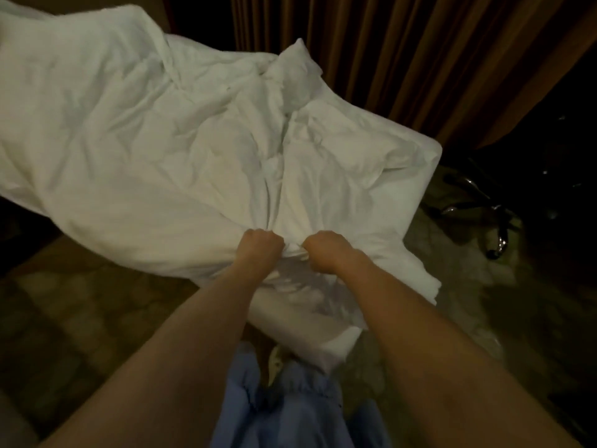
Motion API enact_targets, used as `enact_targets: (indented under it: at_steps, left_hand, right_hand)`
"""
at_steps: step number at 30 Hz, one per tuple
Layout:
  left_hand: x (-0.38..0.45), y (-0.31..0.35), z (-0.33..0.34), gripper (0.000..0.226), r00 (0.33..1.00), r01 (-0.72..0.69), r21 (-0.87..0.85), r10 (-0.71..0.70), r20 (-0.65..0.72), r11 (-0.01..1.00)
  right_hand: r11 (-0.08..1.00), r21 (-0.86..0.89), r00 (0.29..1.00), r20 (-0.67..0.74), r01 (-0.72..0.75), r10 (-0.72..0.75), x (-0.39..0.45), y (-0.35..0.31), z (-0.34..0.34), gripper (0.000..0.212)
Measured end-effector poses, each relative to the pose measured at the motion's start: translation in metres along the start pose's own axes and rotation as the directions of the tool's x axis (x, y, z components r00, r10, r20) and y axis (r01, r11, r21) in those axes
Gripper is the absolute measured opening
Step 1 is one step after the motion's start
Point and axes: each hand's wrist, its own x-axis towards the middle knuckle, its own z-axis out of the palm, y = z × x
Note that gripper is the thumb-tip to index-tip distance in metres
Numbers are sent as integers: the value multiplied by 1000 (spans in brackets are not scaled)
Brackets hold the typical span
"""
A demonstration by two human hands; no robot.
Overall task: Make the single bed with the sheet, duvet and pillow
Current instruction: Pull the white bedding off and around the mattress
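Both forearms were bare up to the frame's lower edge, with no sleeve, watch or band visible on either. The left hand (262, 245) and right hand (326, 250) wore no gloves or rings that could be made out. Below them, light blue trousers (292, 412) showed, their fabric gathered into soft, puckered folds.

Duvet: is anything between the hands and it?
Nothing visible. The left hand and right hand both already grip the white duvet directly at its bunched near edge, close together.
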Motion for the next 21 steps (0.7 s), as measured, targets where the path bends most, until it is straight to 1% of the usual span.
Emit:
enact_targets:
  at_steps: [2, 6, 9, 12, 14, 15, 16, 17, 18, 19, 20, 21]
  left_hand:
    - [-32, -7, -9, 30, 1000, 28, -15, -28, 1, 999]
    - [-67, -20, -41, 29, 990, 134, -44, -136, -40, 990]
    - [-75, -23, -56, 27, 977, 194, -44, -197, -85, 980]
    - [-73, -17, -57, 28, 977, 198, -30, -199, -79, 980]
    - [-74, 3, -39, 30, 986, 164, -37, -165, -5, 986]
    - [-76, 17, -24, 31, 990, 126, -29, -124, 68, 992]
    - [-81, 32, -7, 32, 985, 76, -10, -74, 153, 997]
    - [-87, 47, 9, 33, 971, 29, 12, -31, 237, 1000]
    - [-90, 57, 23, 35, 954, 6, 29, -15, 299, 1000]
    - [-90, 63, 30, 37, 944, 6, 37, -18, 329, 999]
    - [-87, 63, 32, 39, 943, 12, 36, -23, 331, 999]
    - [-84, 61, 30, 39, 949, 18, 33, -28, 315, 999]
  right_hand:
    - [999, -3, 999, -12, 46, -46, -24, -21, -8, 29]
    - [987, -135, 983, -148, 93, -113, -49, -41, -38, 26]
    - [965, -248, 954, -258, 88, -153, -58, -44, -57, 24]
    - [959, -279, 947, -294, 41, -126, -64, -40, -50, 25]
    - [974, -226, 968, -242, 15, -71, -64, -40, -18, 26]
    - [980, -196, 988, -145, 19, -49, -66, -42, 5, 27]
    - [982, -181, 999, 1, 49, -50, -70, -46, 30, 30]
    - [980, -179, 985, 160, 90, -61, -77, -48, 55, 35]
    - [975, -194, 959, 280, 110, -53, -82, -46, 76, 42]
    - [967, -229, 945, 325, 109, -30, -84, -38, 88, 49]
    - [963, -255, 954, 301, 84, -4, -84, -26, 90, 54]
    - [963, -266, 972, 235, 46, 18, -81, -12, 85, 56]
